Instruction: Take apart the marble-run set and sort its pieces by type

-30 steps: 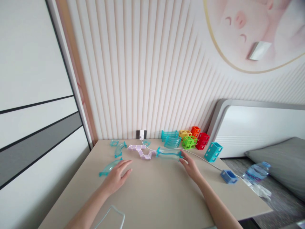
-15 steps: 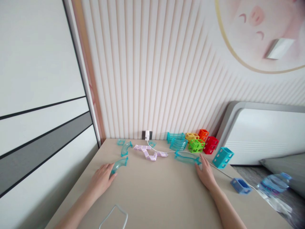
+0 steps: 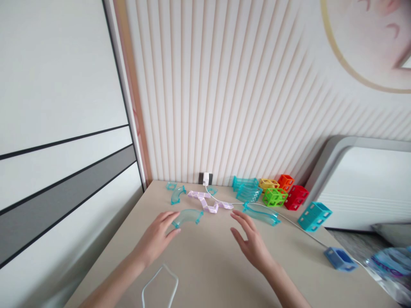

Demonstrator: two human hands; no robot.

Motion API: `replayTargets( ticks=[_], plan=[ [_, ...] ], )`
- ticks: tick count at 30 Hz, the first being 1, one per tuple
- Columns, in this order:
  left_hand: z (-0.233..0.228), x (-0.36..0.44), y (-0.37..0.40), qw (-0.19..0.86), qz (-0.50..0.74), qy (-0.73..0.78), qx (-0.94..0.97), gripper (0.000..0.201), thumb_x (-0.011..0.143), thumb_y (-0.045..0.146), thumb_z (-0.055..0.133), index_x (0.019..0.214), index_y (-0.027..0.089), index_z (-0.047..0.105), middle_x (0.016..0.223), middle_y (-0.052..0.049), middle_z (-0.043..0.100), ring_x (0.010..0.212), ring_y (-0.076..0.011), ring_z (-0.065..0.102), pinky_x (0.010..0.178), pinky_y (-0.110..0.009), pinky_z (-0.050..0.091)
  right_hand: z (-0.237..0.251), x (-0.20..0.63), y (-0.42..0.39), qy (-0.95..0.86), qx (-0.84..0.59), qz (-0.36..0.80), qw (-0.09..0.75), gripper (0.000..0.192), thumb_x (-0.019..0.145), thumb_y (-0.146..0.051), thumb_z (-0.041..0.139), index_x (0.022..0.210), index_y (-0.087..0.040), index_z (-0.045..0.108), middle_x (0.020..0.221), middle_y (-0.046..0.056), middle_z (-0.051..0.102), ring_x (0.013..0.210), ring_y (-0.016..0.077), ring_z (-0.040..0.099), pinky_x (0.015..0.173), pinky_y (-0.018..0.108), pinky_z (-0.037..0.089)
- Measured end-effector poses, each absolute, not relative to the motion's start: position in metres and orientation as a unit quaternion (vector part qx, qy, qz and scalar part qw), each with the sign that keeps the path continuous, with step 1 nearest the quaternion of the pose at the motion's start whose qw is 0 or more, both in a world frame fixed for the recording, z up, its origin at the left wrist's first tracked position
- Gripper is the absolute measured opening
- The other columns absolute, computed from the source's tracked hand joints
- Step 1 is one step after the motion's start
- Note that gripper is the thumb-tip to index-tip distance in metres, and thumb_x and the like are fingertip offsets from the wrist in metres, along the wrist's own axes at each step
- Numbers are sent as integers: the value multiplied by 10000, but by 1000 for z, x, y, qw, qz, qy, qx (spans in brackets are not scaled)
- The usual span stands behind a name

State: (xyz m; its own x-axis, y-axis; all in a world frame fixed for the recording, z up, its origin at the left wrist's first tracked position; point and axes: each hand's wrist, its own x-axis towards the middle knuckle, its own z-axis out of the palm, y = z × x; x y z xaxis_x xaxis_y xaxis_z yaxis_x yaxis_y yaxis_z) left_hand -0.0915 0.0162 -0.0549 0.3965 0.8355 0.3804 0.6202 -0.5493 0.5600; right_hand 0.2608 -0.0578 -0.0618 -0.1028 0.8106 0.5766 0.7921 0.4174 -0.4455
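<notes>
My left hand [image 3: 159,234] is closed on the near end of a curved, see-through teal track piece [image 3: 190,215], which sticks out to the right from between thumb and fingers. To the right, my right hand [image 3: 252,243] is over the table with its fingers apart and nothing in them. Just beyond it lies a longer wavy teal track piece [image 3: 262,214]. A smaller curved teal track piece [image 3: 177,196] rests behind my left hand. Between the two lies a lilac folding snake puzzle [image 3: 210,208].
Stacked teal track pieces [image 3: 248,193] stand by the wall beside yellow, orange, red and green [image 3: 275,197] hollow blocks. A teal block [image 3: 314,216] and a blue block [image 3: 341,259] sit further right. A white cable [image 3: 297,227] crosses the table from a charger [image 3: 206,179].
My left hand has moved right with the curved track piece, which has turned to lie more sideways. My right hand has left the long track piece and come inward. The view has shifted left.
</notes>
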Motion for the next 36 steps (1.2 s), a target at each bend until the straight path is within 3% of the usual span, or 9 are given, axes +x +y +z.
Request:
replayTargets(
  ticks=[4, 9, 12, 16, 20, 25, 28, 32, 36],
  plan=[
    [-32, -46, 11, 212, 337, 390, 830, 411, 909, 293, 636, 1320, 294, 648, 1312, -71, 678, 1224, -266, 645, 1103, -422, 507, -38, 231, -51, -782, -500, 47, 369, 554, 969, -364, 647, 1496, -316, 483, 1474, 104, 576, 1358, 300, 555, 1107, 462, 505],
    [-19, 3, 29, 264, 397, 330, 815, 393, 906, 257, 622, 1297, 269, 655, 1356, -93, 656, 1301, -275, 592, 1150, -457, 455, -35, 240, -35, -749, -501, 68, 429, 453, 974, -375, 650, 1413, -296, 571, 1322, 109, 657, 1206, 274, 654, 1024, 412, 566],
    [-19, 36, 48, 386, 438, 330, 742, 442, 886, 313, 661, 1320, 243, 610, 1422, -120, 607, 1298, -288, 595, 1086, -455, 509, -40, 249, -29, -693, -528, 30, 489, 387, 951, -398, 679, 1316, -276, 644, 1201, 110, 676, 1040, 262, 700, 925, 393, 609],
    [-23, 90, 54, 573, 445, 381, 573, 730, 830, 410, 775, 1458, 237, 447, 1524, -199, 490, 1173, -308, 680, 1005, -480, 552, -44, 258, -22, -613, -575, -57, 539, 385, 965, -396, 649, 1328, -270, 633, 1169, 116, 650, 980, 264, 697, 884, 421, 616],
    [-21, 129, 44, 712, 438, 292, 464, 626, 823, 422, 814, 1353, 238, 537, 1370, -162, 629, 1154, -287, 693, 978, -442, 577, -47, 270, -16, -585, -595, -103, 542, 406, 977, -366, 620, 1374, -282, 594, 1226, 123, 628, 1094, 285, 670, 914, 443, 606],
    [-18, 146, 62, 709, 451, 288, 459, 401, 741, 386, 891, 997, 160, 681, 1062, -135, 741, 950, -252, 745, 909, -407, 598, -48, 301, -7, -582, -615, -145, 512, 406, 984, -306, 589, 1388, -264, 573, 1320, 132, 639, 1226, 307, 619, 1041, 522, 529],
    [-18, 160, 80, 706, 467, 284, 451, 396, 721, 384, 903, 944, 154, 671, 940, -92, 739, 900, -219, 741, 933, -382, 581, -46, 317, 3, -580, -626, -151, 499, 384, 982, -335, 594, 1354, -239, 600, 1314, 144, 656, 1215, 323, 628, 1038, 541, 526],
    [-14, 193, 88, 713, 488, 254, 436, 478, 783, 417, 836, 1146, 217, 598, 972, -40, 706, 917, -185, 722, 858, -340, 592, -42, 320, 22, -574, -635, -156, 493, 368, 988, -350, 595, 1336, -235, 624, 1218, 142, 675, 1153, 312, 655, 991, 490, 569],
    [-10, 214, 94, 706, 494, 241, 448, 770, 824, 399, 783, 1452, 297, 348, 901, 6, 684, 819, -171, 709, 735, -299, 575, -37, 311, 34, -627, -604, -145, 470, 369, 1023, -286, 503, 1375, -238, 604, 1171, 153, 662, 1033, 296, 699, 892, 462, 618]
  ],
)
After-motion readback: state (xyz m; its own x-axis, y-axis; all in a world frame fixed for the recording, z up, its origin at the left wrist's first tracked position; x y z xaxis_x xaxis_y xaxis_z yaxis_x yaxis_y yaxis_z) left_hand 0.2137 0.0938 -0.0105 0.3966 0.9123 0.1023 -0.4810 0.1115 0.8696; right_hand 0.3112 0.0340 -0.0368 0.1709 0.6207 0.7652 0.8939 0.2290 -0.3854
